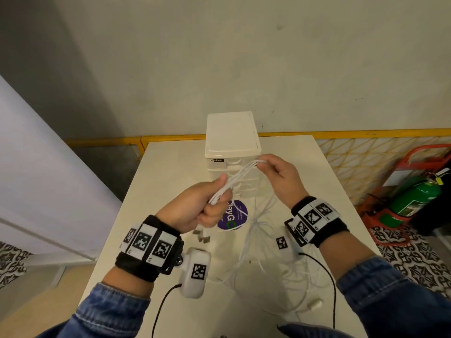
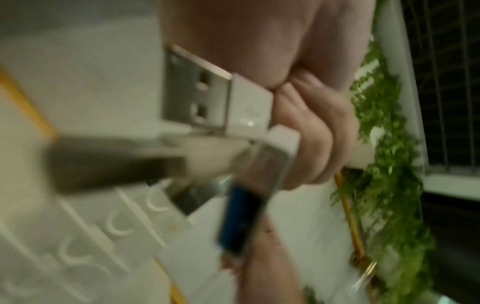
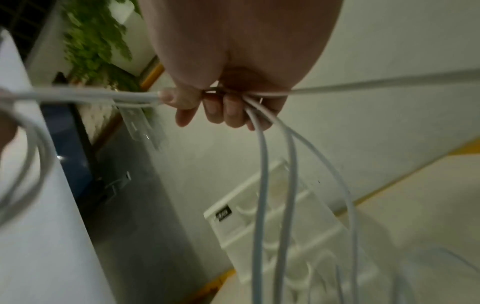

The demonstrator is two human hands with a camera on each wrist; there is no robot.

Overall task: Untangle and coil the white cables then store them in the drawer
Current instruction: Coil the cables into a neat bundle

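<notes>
Several white cables (image 1: 234, 180) stretch as one taut bundle between my two hands, above the table. My left hand (image 1: 205, 206) grips the bundle's lower end in a fist; USB plugs (image 2: 207, 98) stick out of that fist in the left wrist view. My right hand (image 1: 273, 172) pinches the upper end, and strands (image 3: 262, 185) hang down from its fingers (image 3: 221, 111). More loose cable (image 1: 263, 252) lies tangled on the table. The white drawer unit (image 1: 231, 142) stands behind the hands with its drawers closed.
The white table (image 1: 170, 172) carries a purple round sticker (image 1: 234, 215) and small grey plugs (image 1: 202, 236) below my left hand. A green fire extinguisher (image 1: 415, 198) on a red stand sits on the floor at the right. A wall stands behind the table.
</notes>
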